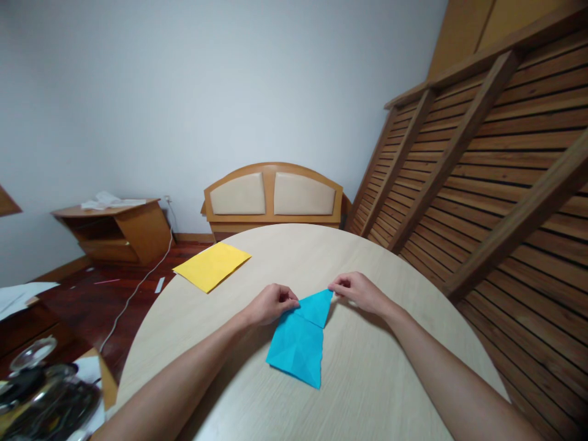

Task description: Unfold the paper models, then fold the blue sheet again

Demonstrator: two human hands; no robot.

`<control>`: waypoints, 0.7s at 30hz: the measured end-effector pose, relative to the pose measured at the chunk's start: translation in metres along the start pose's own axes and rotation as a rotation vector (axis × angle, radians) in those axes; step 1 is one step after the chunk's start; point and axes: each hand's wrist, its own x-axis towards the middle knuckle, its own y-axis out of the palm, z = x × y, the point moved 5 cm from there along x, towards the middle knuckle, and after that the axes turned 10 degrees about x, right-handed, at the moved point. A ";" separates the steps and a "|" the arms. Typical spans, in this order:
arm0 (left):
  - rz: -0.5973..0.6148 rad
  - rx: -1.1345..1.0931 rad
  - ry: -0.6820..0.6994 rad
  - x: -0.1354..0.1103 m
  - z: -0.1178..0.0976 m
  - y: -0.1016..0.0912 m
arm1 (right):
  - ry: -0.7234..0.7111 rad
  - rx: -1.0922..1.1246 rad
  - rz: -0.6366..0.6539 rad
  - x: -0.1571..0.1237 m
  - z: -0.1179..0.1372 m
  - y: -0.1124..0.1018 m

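A blue sheet of paper [299,343], partly folded with a triangular flap at its far end, lies on the round pale wooden table [367,392]. My left hand [270,304] pinches the left corner of the flap with closed fingers. My right hand [361,292] pinches the flap's far right tip, fingers pressed together. Both forearms reach in from the near edge of the table.
A yellow sheet of paper [212,266] lies at the table's far left edge. Behind the table stands a padded wooden bench [274,197]. A wooden slatted frame [482,165] leans along the right. A low wooden cabinet [117,228] stands at left, clutter [41,392] at bottom left.
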 end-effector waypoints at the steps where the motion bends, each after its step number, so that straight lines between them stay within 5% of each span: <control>1: -0.031 0.009 -0.009 0.001 0.002 -0.002 | -0.029 -0.059 -0.056 0.000 0.003 -0.002; 6: -0.215 0.095 -0.038 0.005 0.013 -0.010 | -0.225 -0.282 -0.177 -0.006 0.033 0.010; 11: -0.287 0.204 -0.117 0.004 0.016 -0.013 | -0.399 -0.275 0.183 -0.021 0.065 0.055; 14: -0.284 0.333 -0.195 -0.001 0.011 -0.014 | -0.382 -0.284 0.372 -0.031 0.068 0.075; 21: -0.153 0.600 -0.114 -0.007 -0.005 -0.011 | -0.263 -0.318 0.448 -0.029 0.048 0.076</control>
